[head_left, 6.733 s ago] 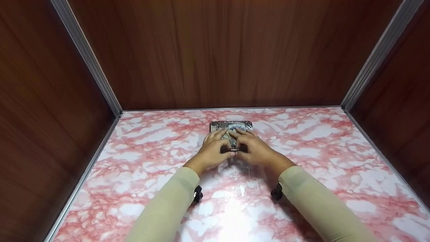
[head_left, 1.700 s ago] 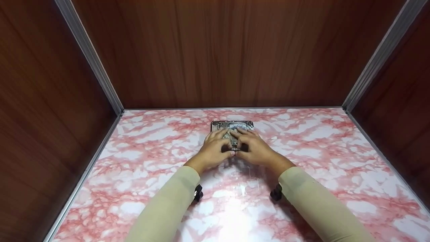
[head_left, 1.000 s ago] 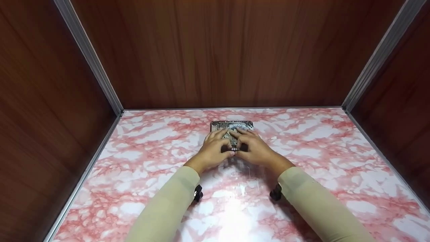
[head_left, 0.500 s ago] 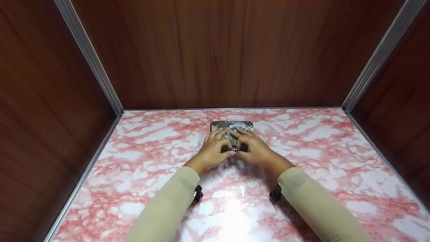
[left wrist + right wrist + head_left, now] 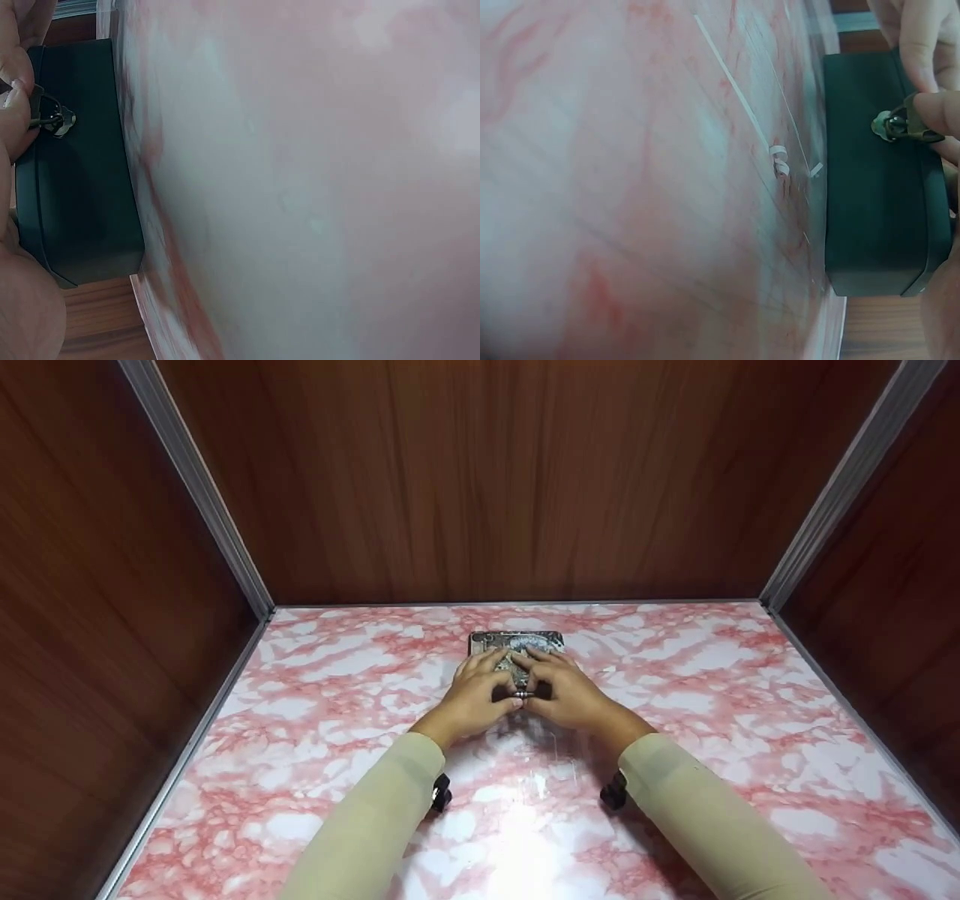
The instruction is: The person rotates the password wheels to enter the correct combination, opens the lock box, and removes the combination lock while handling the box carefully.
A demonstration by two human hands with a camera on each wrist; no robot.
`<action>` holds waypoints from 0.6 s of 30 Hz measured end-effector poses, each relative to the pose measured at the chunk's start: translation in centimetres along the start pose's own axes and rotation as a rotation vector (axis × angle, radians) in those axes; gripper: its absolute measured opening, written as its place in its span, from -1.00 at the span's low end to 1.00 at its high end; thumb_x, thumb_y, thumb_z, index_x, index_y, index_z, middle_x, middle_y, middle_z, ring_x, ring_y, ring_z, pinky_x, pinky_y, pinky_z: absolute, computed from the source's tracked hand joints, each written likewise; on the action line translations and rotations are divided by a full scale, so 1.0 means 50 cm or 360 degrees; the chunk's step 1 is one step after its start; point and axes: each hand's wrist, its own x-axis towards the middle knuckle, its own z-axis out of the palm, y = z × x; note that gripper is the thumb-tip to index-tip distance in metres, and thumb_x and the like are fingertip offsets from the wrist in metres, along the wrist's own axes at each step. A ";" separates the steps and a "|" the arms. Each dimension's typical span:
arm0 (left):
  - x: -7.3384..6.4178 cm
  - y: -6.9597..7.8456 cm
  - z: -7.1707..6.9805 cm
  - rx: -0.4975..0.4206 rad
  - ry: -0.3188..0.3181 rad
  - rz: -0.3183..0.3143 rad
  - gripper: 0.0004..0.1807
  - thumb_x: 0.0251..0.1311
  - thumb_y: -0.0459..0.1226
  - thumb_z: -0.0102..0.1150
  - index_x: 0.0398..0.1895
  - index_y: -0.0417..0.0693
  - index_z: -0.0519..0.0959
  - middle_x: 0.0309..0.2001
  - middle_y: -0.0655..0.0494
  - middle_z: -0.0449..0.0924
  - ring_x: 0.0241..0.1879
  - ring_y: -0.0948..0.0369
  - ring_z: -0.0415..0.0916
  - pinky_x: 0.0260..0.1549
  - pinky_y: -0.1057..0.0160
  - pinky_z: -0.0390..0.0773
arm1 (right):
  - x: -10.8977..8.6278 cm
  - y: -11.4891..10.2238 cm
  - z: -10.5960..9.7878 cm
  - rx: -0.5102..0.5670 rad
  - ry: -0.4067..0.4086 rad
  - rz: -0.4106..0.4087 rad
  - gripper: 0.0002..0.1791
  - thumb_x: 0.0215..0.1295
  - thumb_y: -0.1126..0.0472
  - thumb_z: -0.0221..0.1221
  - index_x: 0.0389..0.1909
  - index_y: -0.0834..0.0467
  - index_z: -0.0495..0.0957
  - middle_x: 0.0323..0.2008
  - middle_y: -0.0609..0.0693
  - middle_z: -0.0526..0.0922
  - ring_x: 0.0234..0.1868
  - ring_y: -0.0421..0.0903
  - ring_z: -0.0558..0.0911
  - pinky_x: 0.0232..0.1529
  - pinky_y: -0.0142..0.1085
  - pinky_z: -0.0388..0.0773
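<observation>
A small box [image 5: 489,639] with an ornate patterned lid sits on the table, lid down; its plain dark green front faces me. In the right wrist view, a metal clasp [image 5: 901,127] stands out from that front. My left hand [image 5: 471,702] pinches the clasp from the left with thumb and index finger, the other fingers lying on the lid. From the right, my right hand [image 5: 576,697] pinches the same clasp, its fingers also spread over the lid. Both thumbs meet at the front edge, and the hands cover much of the lid.
The table [image 5: 300,780] has a red and white marbled cover. Brown wood-grain panels [image 5: 480,487] with grey metal edging rise behind and on both sides. A curled white strip [image 5: 779,159] shows on the table before the box. Dark wrist devices [image 5: 441,793] hang under the sleeves.
</observation>
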 end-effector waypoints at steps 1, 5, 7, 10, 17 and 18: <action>0.000 0.000 0.000 0.0002 -0.0003 0.0001 -0.76 0.53 0.03 0.39 -0.13 0.10 0.69 0.86 -0.01 0.14 0.88 -0.09 -0.08 0.88 -0.21 -0.22 | 0.000 0.000 0.000 0.0003 -0.0001 0.0002 -0.75 0.40 0.07 0.51 -0.31 0.06 0.63 0.71 0.00 0.45 0.80 0.30 0.29 0.79 0.53 -0.10; 0.000 -0.001 -0.001 0.0002 -0.0006 -0.0003 -0.74 0.54 0.06 0.37 -0.14 0.10 0.68 0.86 0.00 0.13 0.88 -0.09 -0.08 0.88 -0.22 -0.22 | 0.000 -0.001 0.001 0.0004 0.0004 0.0013 -0.74 0.40 0.06 0.51 -0.32 0.05 0.63 0.71 -0.01 0.45 0.80 0.29 0.28 0.79 0.54 -0.15; 0.000 -0.001 0.000 -0.0002 -0.0007 -0.0006 -0.74 0.54 0.06 0.37 -0.15 0.11 0.68 0.86 0.00 0.13 0.88 -0.10 -0.08 0.88 -0.24 -0.22 | 0.000 -0.001 0.001 0.0002 0.0006 0.0015 -0.74 0.40 0.06 0.51 -0.32 0.05 0.63 0.71 -0.01 0.45 0.80 0.30 0.28 0.79 0.55 -0.16; 0.000 -0.001 0.000 0.0000 -0.0007 -0.0007 -0.73 0.54 0.07 0.36 -0.15 0.11 0.68 0.86 -0.01 0.14 0.88 -0.10 -0.08 0.88 -0.24 -0.22 | 0.000 -0.002 0.000 0.0000 0.0006 0.0015 -0.74 0.39 0.07 0.51 -0.33 0.07 0.62 0.71 0.00 0.45 0.80 0.30 0.29 0.79 0.54 -0.14; -0.001 0.000 0.000 -0.0005 -0.0004 -0.0003 -0.72 0.55 0.07 0.35 -0.14 0.10 0.69 0.85 -0.02 0.14 0.88 -0.11 -0.08 0.88 -0.21 -0.25 | 0.001 -0.001 0.002 -0.0011 0.0014 0.0005 -0.74 0.39 0.07 0.51 -0.33 0.07 0.62 0.71 0.02 0.46 0.79 0.32 0.30 0.79 0.53 -0.09; -0.001 0.000 -0.001 -0.0008 -0.0004 -0.0002 -0.73 0.55 0.07 0.35 -0.14 0.10 0.69 0.86 -0.02 0.14 0.88 -0.11 -0.08 0.88 -0.21 -0.25 | 0.001 -0.001 0.002 -0.0008 0.0010 0.0013 -0.74 0.39 0.07 0.51 -0.32 0.07 0.62 0.71 0.01 0.45 0.80 0.31 0.29 0.80 0.51 -0.10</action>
